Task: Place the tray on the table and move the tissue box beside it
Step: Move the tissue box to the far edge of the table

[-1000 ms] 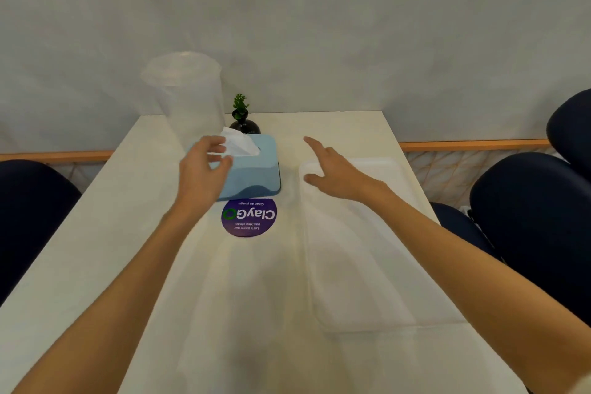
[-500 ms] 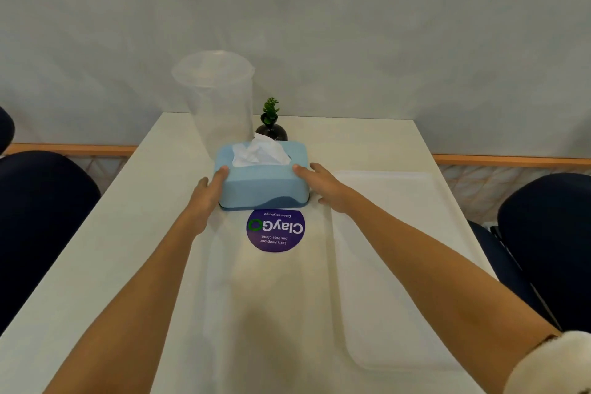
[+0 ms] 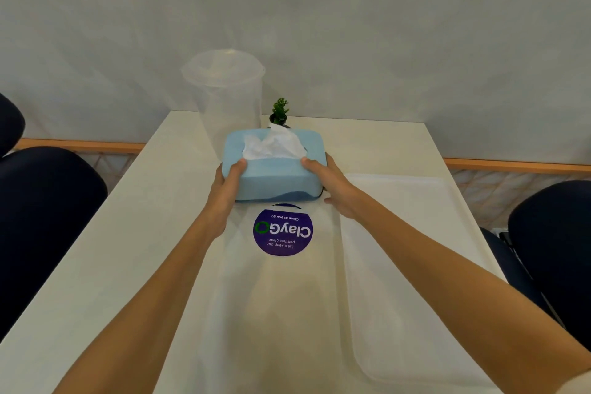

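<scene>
Left hand (image 3: 228, 184) and right hand (image 3: 331, 184) clamp inward, arms outstretched

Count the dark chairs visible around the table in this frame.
3. One chair sits at the table's left side, with part of another chair behind it near the left edge; a third chair sits on the right. Others may lie outside the view.

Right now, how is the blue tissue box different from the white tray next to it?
The tissue box is blue and chunky, while the tray is white, flat and much wider. The tissue box has a white tissue poking out of its top; the tray holds nothing. The left hand and right hand grip the tissue box by its ends, but no hand touches the tray. Both are rounded rectangles over the same pale table.
</scene>
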The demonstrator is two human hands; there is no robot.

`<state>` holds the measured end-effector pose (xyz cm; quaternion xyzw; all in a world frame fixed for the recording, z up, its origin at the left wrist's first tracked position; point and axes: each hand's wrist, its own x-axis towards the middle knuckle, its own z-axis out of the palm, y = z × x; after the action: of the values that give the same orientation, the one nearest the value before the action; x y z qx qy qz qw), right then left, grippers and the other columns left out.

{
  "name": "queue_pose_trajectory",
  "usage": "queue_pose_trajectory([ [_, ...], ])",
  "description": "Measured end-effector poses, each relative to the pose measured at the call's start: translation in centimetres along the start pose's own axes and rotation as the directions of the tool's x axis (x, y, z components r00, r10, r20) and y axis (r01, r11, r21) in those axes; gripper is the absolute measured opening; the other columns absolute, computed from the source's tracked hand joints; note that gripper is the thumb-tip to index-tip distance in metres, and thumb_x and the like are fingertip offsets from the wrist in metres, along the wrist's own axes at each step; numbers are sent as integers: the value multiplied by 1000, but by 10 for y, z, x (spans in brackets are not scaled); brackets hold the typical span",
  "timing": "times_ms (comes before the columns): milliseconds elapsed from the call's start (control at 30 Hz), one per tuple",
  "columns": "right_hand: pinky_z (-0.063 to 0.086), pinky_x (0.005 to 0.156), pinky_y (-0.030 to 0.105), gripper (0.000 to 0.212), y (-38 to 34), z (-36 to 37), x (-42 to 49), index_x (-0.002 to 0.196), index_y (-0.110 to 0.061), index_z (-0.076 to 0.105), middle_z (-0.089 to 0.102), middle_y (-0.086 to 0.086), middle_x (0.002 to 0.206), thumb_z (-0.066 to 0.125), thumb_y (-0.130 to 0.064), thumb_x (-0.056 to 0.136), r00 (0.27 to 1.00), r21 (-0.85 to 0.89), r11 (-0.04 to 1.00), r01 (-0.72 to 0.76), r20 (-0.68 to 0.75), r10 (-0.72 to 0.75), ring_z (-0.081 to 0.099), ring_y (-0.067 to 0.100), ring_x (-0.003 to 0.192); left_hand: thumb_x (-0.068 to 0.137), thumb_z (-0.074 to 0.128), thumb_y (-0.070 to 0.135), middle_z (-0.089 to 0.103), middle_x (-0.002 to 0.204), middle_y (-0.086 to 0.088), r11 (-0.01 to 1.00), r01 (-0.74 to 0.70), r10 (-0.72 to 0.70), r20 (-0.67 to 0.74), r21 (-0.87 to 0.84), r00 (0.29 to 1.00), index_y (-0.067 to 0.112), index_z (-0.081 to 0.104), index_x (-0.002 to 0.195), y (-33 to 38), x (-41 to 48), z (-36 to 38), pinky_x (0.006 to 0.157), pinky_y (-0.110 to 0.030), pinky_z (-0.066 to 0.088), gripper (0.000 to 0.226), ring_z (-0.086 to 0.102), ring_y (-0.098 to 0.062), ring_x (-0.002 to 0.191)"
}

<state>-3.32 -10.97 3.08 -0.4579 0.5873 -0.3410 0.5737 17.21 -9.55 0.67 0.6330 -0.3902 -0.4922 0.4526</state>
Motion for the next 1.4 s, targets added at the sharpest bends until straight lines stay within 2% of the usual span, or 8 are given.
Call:
queue_pose_trajectory([
  [167, 38, 64, 24, 67, -23, -26, -7, 145, -33, 24, 48, -9, 119, 56, -45, 88, 987, 29, 987, 159, -39, -158, 49, 0, 95, 87, 48, 57, 50, 118, 12, 986, -156, 157, 14, -62, 987, 38, 30, 141, 27, -12, 17, 75, -21, 35, 60, 47, 3, 98],
  [400, 41, 66, 26, 63, -45, -84, -7, 141, -37, 30, 53, -21, 105, 58, -45, 86, 970, 61, 975, 212, -133, -202, 51, 3, 95, 87, 50, 53, 50, 118, 18, 965, -239, 251, 114, -105, 961, 41, 32, 138, 63, -14, 69, 74, -18, 37, 55, 47, 3, 102],
  [533, 43, 77, 32, 64, -46, -120, -1, 142, -36, 29, 54, -11, 116, 58, -46, 85, 963, 65, 976, 208, -188, -193, 53, 8, 98, 85, 52, 53, 51, 120, 10, 970, -224, 236, 151, -95, 960, 36, 35, 140, 79, -1, 104, 93, -31, 43, 60, 50, -8, 107],
  [700, 43, 66, 28, 63, -40, -160, 14, 140, -34, 34, 54, -6, 121, 58, -47, 84, 960, 77, 984, 163, -241, -140, 54, 15, 102, 84, 52, 57, 52, 109, 12, 982, -183, 187, 224, -35, 957, 31, 35, 140, 86, 22, 149, 71, -20, 39, 64, 48, 0, 94],
  [800, 47, 72, 31, 58, -26, -183, 31, 136, -30, 39, 56, -2, 121, 58, -45, 84, 957, 111, 986, 128, -275, -93, 55, 15, 96, 85, 51, 58, 51, 109, 12, 986, -167, 157, 268, 17, 951, 30, 33, 141, 76, 38, 175, 66, -17, 36, 65, 47, 2, 90],
  [933, 48, 88, 40, 58, -2, -207, 58, 135, -25, 42, 58, 1, 122, 61, -42, 83, 956, 169, 984, 63, -294, -11, 57, 19, 100, 85, 50, 60, 51, 122, 5, 988, -132, 100, 323, 77, 941, 28, 29, 142, 56, 57, 205, 68, -18, 37, 68, 50, -2, 93],
  [1100, 49, 81, 35, 59, 16, -229, 89, 136, -20, 42, 58, 6, 125, 62, -40, 83, 949, 211, 977, 36, -312, 32, 58, 21, 102, 86, 47, 63, 49, 126, 1, 988, -86, 32, 366, 131, 930, 25, 25, 144, 43, 85, 237, 85, -29, 38, 72, 49, -18, 108],
  [1400, 46, 80, 34, 55, 21, -261, 139, 130, -17, 48, 59, 11, 126, 62, -39, 82, 933, 196, 980, 38, -358, 35, 56, 23, 101, 84, 44, 67, 52, 127, 0, 980, -92, 19, 376, 175, 926, 23, 29, 141, 42, 124, 275, 80, -26, 42, 74, 53, -17, 105],
])
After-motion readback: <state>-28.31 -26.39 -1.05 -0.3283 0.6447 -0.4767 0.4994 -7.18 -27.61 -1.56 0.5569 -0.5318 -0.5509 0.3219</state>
